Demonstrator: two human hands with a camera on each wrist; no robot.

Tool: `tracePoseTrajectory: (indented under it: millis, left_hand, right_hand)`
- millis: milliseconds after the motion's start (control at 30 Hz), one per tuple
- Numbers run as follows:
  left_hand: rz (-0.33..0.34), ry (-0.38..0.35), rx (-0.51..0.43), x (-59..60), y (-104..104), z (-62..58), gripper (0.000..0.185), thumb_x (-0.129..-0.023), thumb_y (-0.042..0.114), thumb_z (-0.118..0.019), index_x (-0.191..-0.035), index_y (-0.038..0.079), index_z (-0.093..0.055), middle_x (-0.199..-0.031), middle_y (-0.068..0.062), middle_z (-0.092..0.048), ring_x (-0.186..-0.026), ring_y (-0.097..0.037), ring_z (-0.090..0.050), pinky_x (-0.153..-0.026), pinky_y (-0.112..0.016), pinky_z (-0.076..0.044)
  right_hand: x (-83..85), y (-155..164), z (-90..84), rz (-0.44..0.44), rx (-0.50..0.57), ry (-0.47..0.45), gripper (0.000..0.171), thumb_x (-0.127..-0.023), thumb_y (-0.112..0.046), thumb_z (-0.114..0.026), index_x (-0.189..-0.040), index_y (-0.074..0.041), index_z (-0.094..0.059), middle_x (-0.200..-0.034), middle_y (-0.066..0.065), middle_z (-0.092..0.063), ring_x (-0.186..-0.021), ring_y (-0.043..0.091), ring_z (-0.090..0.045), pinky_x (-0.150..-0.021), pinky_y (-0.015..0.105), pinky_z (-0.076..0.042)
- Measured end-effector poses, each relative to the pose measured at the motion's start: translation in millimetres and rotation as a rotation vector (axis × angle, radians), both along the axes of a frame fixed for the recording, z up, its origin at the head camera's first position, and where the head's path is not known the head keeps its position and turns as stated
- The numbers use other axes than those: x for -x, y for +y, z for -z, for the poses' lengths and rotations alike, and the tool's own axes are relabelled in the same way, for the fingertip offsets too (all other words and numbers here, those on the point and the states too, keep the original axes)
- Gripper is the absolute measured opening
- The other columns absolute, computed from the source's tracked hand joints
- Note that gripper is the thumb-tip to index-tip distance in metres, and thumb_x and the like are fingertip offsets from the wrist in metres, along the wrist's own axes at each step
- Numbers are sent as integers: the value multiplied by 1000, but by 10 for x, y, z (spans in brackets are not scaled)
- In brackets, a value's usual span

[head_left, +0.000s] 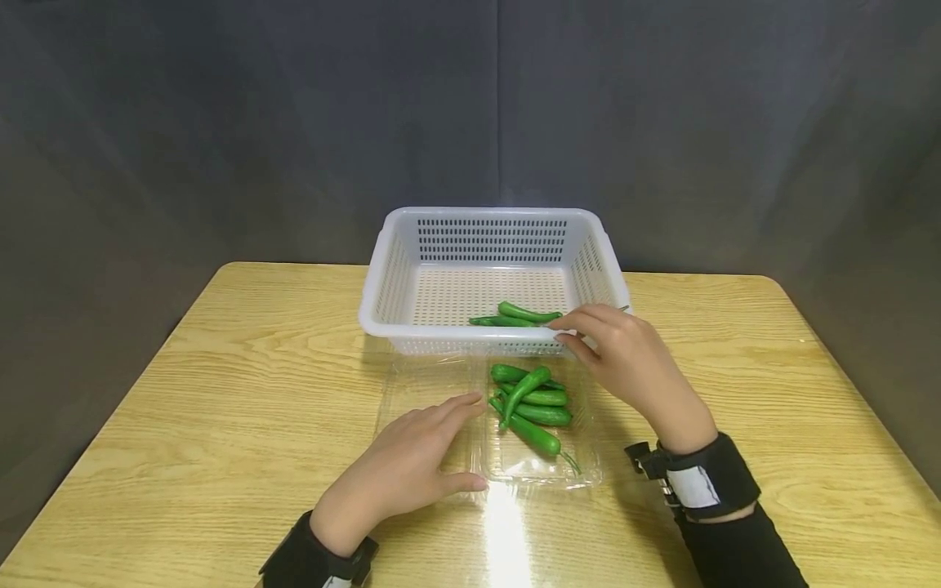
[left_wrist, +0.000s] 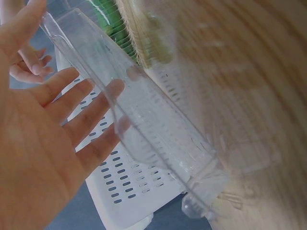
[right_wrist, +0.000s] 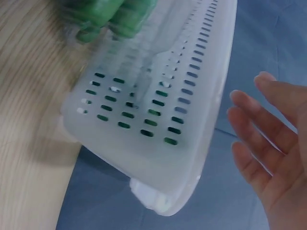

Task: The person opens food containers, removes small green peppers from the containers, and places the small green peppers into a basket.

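Observation:
My right hand (head_left: 617, 347) hovers over the front rim of the white basket (head_left: 485, 331), toward its right end. Its fingers (right_wrist: 261, 148) are loosely bent, with nothing between them in the right wrist view. Inside the basket, green chili peppers (head_left: 528, 313) lie near the front wall, partly hidden by the rim and hand. My left hand (head_left: 408, 461) spreads its fingers over the lid half of a clear plastic clamshell box (head_left: 434, 376), fingertips at its wall in the left wrist view. Several green chili peppers (head_left: 540, 415) are piled in the box's right half.
The perforated basket stands at the back of the wooden table (head_left: 243, 392), directly behind the opened box. A thin green stem (head_left: 623, 308) shows just beyond my right hand. Dark grey cloth (head_left: 294, 139) hangs behind the table.

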State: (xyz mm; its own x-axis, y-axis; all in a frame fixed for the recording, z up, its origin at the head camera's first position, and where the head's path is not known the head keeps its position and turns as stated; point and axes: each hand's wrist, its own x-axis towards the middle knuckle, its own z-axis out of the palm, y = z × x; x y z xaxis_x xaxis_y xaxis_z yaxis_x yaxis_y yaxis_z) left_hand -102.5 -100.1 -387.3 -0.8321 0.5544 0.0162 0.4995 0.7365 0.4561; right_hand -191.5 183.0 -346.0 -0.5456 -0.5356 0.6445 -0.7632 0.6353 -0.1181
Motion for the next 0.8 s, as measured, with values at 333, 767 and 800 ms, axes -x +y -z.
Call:
tracePoseTrajectory:
  millis: [333,767,800]
  left_hand:
    - [-4,5,3,-3,3,-3,82,-85,54,-72,-152,19,-40,-158,0,-35,-138,-23,-41,-110,-50,-37]
    - [-2,13,6,3,1,1,82,-85,54,-72,-152,19,-40,-158,0,-35,-139,-23,-41,-109,-51,-37]
    - [-1,16,5,3,0,1,82,-85,54,-72,-152,19,-40,-158,0,-35,-139,-23,-41,-109,-50,-38]
  right_hand:
    - [-85,-88,-61,-14,-64,-20,19,-80,-8,-82,-98,-9,-75,-91,3,-71,-85,21,-68,-76,39,-57]
    - [-176,-170,-82,12,-138,-139,16,-82,-8,-81,-97,-9,-76,-92,2,-73,-83,21,-69,-70,39,-57]
    - [-179,-176,-85,9,-143,-145,17,-82,-8,-81,-98,-9,-76,-93,2,-73,-83,21,-69,-70,39,-57]
